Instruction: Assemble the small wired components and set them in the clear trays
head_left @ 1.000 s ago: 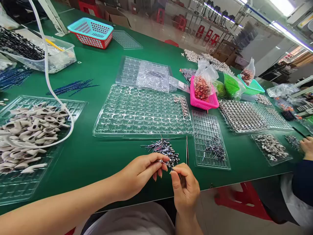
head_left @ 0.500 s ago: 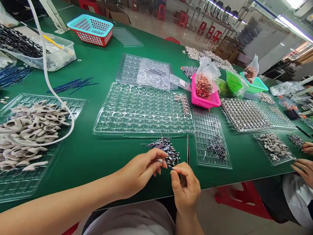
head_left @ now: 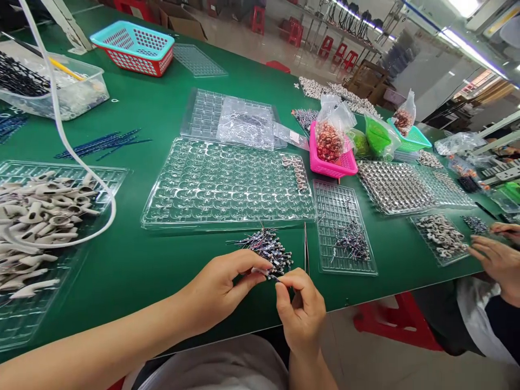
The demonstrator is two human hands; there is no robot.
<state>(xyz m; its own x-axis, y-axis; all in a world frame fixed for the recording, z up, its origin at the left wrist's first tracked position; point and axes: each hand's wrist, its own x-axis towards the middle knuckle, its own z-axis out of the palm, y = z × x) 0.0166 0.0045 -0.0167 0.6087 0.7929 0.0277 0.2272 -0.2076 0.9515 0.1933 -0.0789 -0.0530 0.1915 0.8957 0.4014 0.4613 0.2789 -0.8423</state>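
Over table (head_left: 195,244) | slim part (head_left: 273,278), whitish and dark | left grip (head_left: 227,281), right grip (head_left: 303,309) pinching it

Factory assy workshop, small-parts handwork. Long green tabletop (head_left: 130,276) w/ clear moulded plastic trays (head_left: 219,187), heap of tiny wired parts (head_left: 270,246), pile of beige hollow shells (head_left: 46,214), pink plastic basket (head_left: 331,168) w/ bagged pcs. Co-worker (head_left: 501,319) at same tabletop, RH side. Bkgd: red plastic stools (head_left: 296,33), cardboard box (head_left: 182,23), metal rack w/ black cables (head_left: 350,16) hung. Fluoresc. tubes (head_left: 473,53) overhead.
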